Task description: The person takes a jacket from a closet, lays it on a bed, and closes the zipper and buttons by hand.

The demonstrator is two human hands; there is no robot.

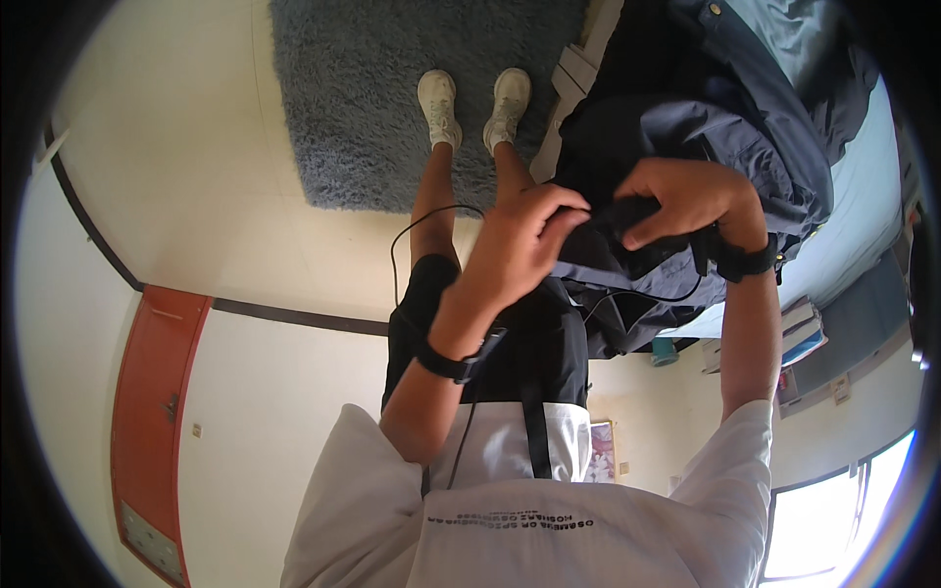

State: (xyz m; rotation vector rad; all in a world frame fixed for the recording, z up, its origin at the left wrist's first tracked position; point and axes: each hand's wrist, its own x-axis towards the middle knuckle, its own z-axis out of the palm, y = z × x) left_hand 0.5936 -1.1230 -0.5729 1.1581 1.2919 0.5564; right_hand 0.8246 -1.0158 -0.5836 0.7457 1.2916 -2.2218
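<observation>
A dark navy jacket [706,132] lies heaped in front of me on the right, its folds overlapping other dark cloth. My right hand [684,198] curls over it, thumb and fingers closed around a bunched black piece [638,217], probably cloth. Close by on the left, my left hand [526,239] has thumb and forefinger brought together at the edge of the dark material. Blur and dark colour hide whether anything is between those fingertips. Each wrist wears a black strap, the left one [445,364] and the right one [746,257].
Under the garments is a bed with a light blue sheet [856,198]. A thin black cable [395,257] loops beside my left arm; another [654,296] hangs near the right wrist. My shoes [439,103] stand on a grey shaggy rug [345,132]. A red door [158,397] is at left.
</observation>
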